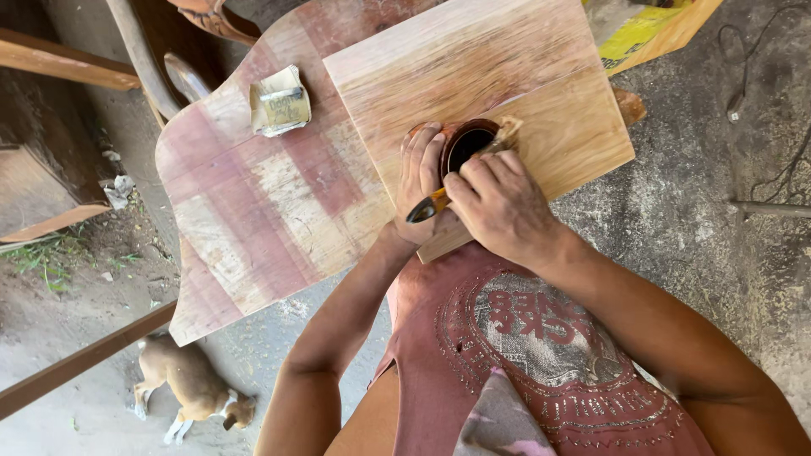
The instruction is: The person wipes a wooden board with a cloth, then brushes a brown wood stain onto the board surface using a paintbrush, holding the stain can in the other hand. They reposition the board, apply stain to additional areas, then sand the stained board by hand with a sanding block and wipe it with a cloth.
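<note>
My left hand (420,173) wraps around the side of a small round brown can (467,140) that stands on a light wooden board (507,67). My right hand (500,203) grips a brush with a yellow and black handle (427,207), its pale bristles (508,131) at the can's far rim. The can's dark opening shows between my two hands. The board lies on a larger worn wooden panel (262,203) with faded reddish paint.
A folded piece of sandpaper (280,103) lies on the panel to the left. A small tan dog (190,384) lies on the dirt floor at lower left. Wooden furniture parts (51,127) stand at the left. A yellow board (650,29) sits at top right, cables (760,59) beyond it.
</note>
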